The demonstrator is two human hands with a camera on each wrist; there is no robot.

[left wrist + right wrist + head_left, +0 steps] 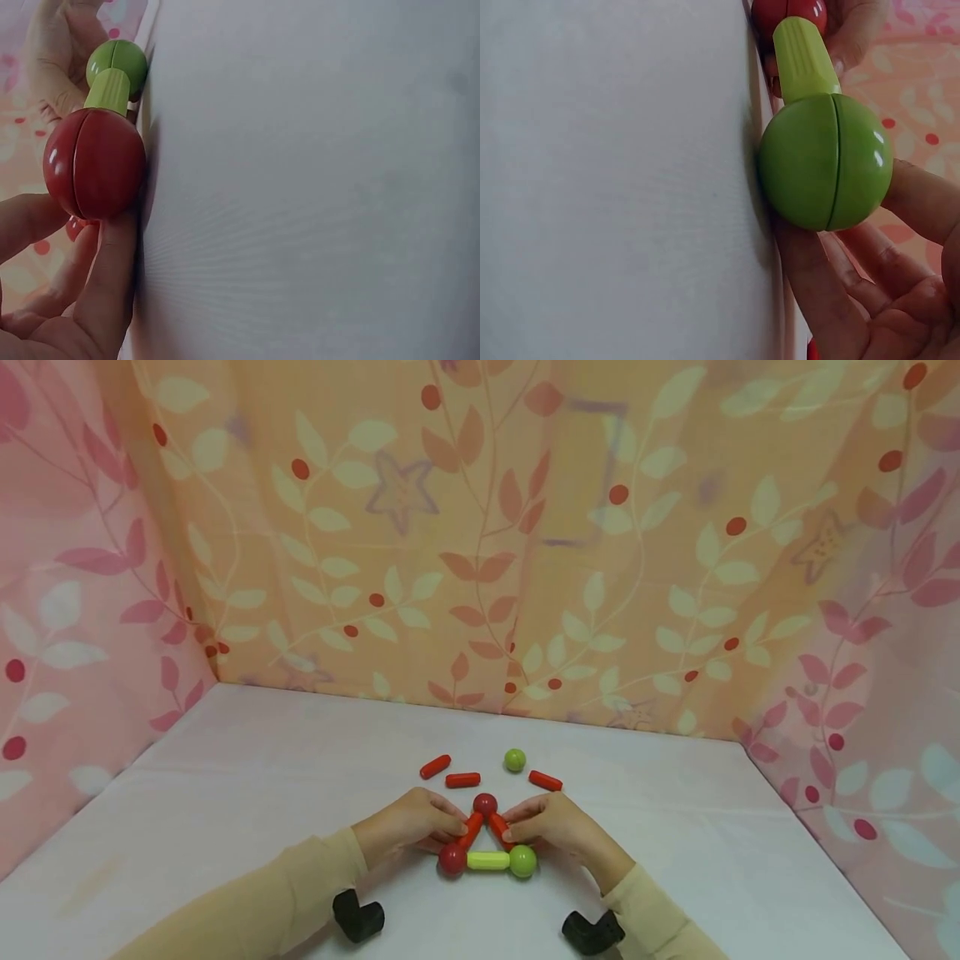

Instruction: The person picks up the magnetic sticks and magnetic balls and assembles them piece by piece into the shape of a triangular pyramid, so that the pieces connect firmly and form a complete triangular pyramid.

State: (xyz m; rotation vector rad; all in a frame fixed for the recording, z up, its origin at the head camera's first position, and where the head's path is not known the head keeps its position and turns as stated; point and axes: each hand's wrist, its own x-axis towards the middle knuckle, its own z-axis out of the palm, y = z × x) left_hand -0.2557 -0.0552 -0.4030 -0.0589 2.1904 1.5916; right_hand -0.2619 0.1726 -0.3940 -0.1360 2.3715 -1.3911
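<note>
I'm watching this on my feeds: a triangle (488,860) of glossy balls and short rods sits on the white table (225,810), lower centre of the head frame. Its bottom edge is a ridged yellow-green rod (804,56) joining a shiny red ball (94,163) on the left to a shiny green ball (826,161) on the right. A second red ball (485,804) is the top corner.

My left hand (417,818) pinches the left-side red rod (472,829), and my right hand (553,823) pinches the right-side red rod (497,822), so both grips are pretty narrow. Can't tell how firmly those rods seat at the lower corners, fingers cover too much.

Just above the triangle lie three loose red rods (462,780) and a loose green ball (514,760). A floral curtain (480,543) fills the upper frame.
</note>
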